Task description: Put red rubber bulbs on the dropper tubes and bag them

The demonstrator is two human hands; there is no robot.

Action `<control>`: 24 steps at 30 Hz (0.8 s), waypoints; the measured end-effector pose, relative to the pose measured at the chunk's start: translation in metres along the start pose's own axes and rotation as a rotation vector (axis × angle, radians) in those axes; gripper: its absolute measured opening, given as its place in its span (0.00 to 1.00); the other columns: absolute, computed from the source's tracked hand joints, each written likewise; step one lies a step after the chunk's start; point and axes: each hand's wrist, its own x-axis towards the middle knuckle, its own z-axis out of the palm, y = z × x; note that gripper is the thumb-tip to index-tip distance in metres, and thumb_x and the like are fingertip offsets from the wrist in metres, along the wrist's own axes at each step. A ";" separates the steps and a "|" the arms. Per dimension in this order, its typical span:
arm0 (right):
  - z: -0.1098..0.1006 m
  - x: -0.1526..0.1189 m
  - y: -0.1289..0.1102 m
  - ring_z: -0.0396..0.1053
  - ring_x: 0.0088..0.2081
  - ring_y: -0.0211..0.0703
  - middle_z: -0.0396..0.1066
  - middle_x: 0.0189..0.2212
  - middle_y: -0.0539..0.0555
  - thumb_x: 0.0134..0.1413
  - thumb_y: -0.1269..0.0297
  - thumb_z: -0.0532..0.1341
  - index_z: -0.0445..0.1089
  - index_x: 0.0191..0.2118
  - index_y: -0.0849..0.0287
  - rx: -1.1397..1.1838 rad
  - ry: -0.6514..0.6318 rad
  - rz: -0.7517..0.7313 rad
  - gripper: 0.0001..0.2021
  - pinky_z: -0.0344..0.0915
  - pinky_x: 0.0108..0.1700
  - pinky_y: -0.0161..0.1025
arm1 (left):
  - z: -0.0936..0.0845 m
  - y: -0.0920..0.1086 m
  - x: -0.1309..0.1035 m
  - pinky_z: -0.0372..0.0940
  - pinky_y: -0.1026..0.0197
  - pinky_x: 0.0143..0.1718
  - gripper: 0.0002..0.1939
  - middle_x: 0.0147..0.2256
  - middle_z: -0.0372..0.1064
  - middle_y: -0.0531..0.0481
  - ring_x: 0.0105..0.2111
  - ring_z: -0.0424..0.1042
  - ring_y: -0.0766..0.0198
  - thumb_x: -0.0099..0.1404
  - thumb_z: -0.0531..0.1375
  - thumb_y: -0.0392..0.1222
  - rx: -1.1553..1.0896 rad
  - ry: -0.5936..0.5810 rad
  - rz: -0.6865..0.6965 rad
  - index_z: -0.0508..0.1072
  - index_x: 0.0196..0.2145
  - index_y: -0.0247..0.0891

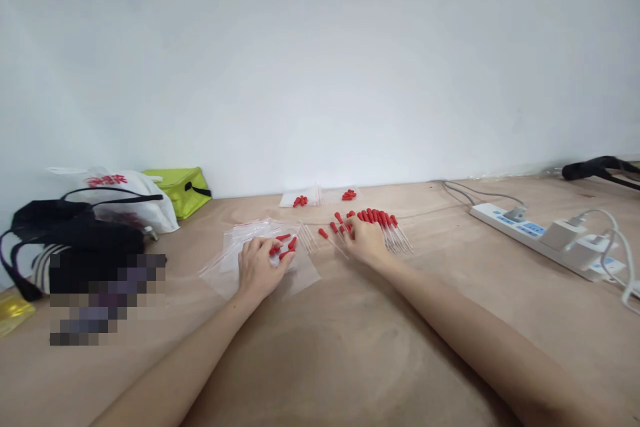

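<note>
My left hand rests on a stack of clear plastic zip bags, fingers curved and apart around several loose red rubber bulbs. Whether a fingertip touches a bulb is hard to tell. Farther right, my right hand has its fingers closed at a red-bulbed dropper, partly hidden by them. Beside it lies a row of droppers with red bulbs and thin clear tubes. Another dropper lies between my hands, near several bare thin tubes.
Two small bags of red bulbs lie near the wall. A white power strip with plugs and cables is at right. To the left are a black bag, a white plastic bag and a lime-green bag.
</note>
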 end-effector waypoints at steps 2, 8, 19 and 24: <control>0.006 0.006 -0.007 0.67 0.33 0.43 0.71 0.29 0.54 0.52 0.65 0.50 0.63 0.38 0.59 -0.054 -0.030 0.051 0.10 0.48 0.35 0.38 | 0.000 -0.002 -0.001 0.56 0.56 0.38 0.11 0.33 0.64 0.48 0.38 0.61 0.55 0.51 0.60 0.48 0.038 -0.037 0.013 0.71 0.30 0.39; 0.014 0.007 -0.016 0.67 0.34 0.46 0.71 0.30 0.57 0.53 0.60 0.48 0.64 0.36 0.61 -0.151 -0.114 0.090 0.12 0.46 0.38 0.41 | 0.000 0.000 -0.001 0.55 0.56 0.37 0.10 0.33 0.64 0.48 0.38 0.61 0.55 0.53 0.59 0.47 0.098 -0.099 0.019 0.72 0.31 0.40; 0.016 0.010 -0.026 0.67 0.36 0.44 0.71 0.33 0.57 0.52 0.64 0.49 0.67 0.34 0.60 -0.133 -0.077 0.004 0.11 0.45 0.40 0.42 | 0.001 0.000 0.000 0.55 0.56 0.36 0.07 0.34 0.66 0.48 0.39 0.63 0.55 0.57 0.56 0.45 0.102 -0.201 -0.027 0.70 0.31 0.40; 0.031 0.016 -0.055 0.67 0.36 0.45 0.71 0.33 0.60 0.50 0.65 0.50 0.69 0.33 0.61 -0.119 -0.124 -0.006 0.11 0.46 0.41 0.43 | 0.001 -0.001 -0.001 0.55 0.57 0.36 0.06 0.34 0.67 0.47 0.39 0.63 0.54 0.59 0.53 0.42 0.141 -0.168 0.041 0.67 0.31 0.38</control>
